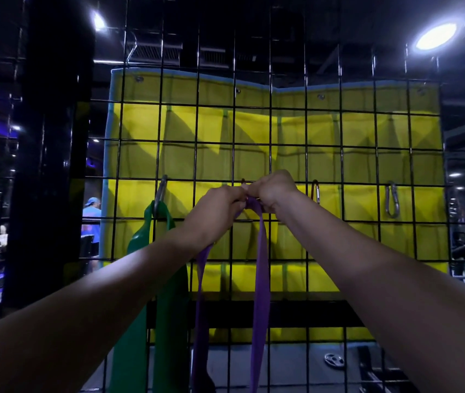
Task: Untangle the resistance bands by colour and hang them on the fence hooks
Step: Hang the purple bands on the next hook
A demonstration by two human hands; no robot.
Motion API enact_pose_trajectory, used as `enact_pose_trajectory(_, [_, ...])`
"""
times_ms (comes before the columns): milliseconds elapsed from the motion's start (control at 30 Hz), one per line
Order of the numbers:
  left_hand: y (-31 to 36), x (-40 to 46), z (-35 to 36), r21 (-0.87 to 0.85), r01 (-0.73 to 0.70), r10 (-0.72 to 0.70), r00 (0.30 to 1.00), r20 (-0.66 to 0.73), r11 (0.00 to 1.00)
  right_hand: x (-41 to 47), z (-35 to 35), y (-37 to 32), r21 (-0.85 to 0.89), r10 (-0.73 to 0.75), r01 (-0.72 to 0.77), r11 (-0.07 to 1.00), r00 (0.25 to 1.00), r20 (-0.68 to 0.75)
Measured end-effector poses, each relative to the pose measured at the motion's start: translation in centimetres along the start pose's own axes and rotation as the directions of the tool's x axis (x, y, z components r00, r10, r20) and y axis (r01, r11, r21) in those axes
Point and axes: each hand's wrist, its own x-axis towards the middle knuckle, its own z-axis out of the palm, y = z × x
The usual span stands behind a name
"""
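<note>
From the head view, both forearms reach up and forward to the black wire fence (305, 143), meeting at its middle. The left hand (220, 205) and the right hand (272, 191) are together, knuckles touching, fingers curled tight round the top of the purple band (262, 279) right at the fence wire. Whatever hook they work at is hidden behind the fingers.

The purple band hangs straight down from the hands as a long loop, its two flat strands running vertically to the bottom edge, the left one partly behind the left wrist. It looks smooth and rubbery.

Just left of it, the wider green band (166, 307) hangs vertically from a grey metal clip (160, 194) on the fence. To the right, an orange clip (315, 191) and, further right, a second grey clip (392, 199) hang on the wire. Behind the fence hangs a yellow padded mat (361, 131) with a pale blue border.
</note>
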Motion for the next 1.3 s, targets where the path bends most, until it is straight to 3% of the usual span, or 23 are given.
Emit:
enact_pose_trajectory(200, [-0.2,0.1,0.1,0.058,-0.025,0.024,1.000,0.011,0.998,-0.2,0.0,0.5,-0.036,-0.113,0.112,0.993,0.993,-0.025])
enact_pose_trajectory(400, [0.3,0.1,-0.2,0.143,-0.019,0.014,0.999,0.036,0.990,-0.5,-0.3,-0.5,-0.230,-0.187,0.182,0.956,0.982,-0.001])
enact_pose_trajectory(867, [-0.7,0.2,-0.4,0.040,-0.032,0.034,0.999,-0.037,0.999,-2.1,-1.4,1.5,0.190,-0.134,0.108,0.976,0.983,0.127])
enact_pose_trajectory(1167, [-1.0,0.8,-0.1,0.069,0.038,-0.033,0.997,-0.070,0.997,-1.9,-1.1,1.9,0.123,-0.158,0.147,0.981,0.984,0.084])
enact_pose_trajectory(1300, [-0.9,0.5,-0.3,-0.006,0.081,-0.082,0.995,-0.051,0.997,-2.0,-1.1,1.8,0.116,-0.179,0.169,0.979,0.981,0.079])
